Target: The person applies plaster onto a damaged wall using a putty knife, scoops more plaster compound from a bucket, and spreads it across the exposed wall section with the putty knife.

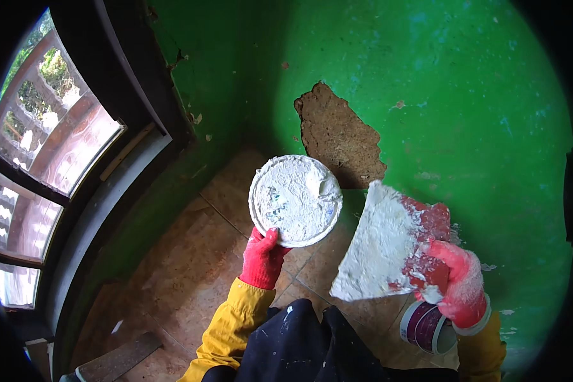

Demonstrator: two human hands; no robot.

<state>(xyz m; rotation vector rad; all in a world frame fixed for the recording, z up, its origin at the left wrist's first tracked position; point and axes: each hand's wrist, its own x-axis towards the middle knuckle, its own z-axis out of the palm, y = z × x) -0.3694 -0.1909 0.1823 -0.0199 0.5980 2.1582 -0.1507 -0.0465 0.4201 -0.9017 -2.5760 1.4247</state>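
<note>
My left hand (263, 260), in a red glove, grips the near edge of a round white bucket lid (285, 204), its thumb over the rim. White paste coats the lid, with a raised lump at the right. In my right hand (459, 280), also gloved in red, is a wide plastering trowel (436, 226), red where bare and thickly smeared with white paste on its face and straight left edge. The trowel is to the right of the lid, apart from it. Beyond both, the green wall (465, 127) has a jagged bare brown patch (339, 137).
A white and purple bucket (421, 326) is on the floor, partly hidden by my right hand. Brown tiles (178, 267) cover the floor. A dark-framed window (57, 114) runs along the left, and a wooden plank (121, 360) lies at the lower left.
</note>
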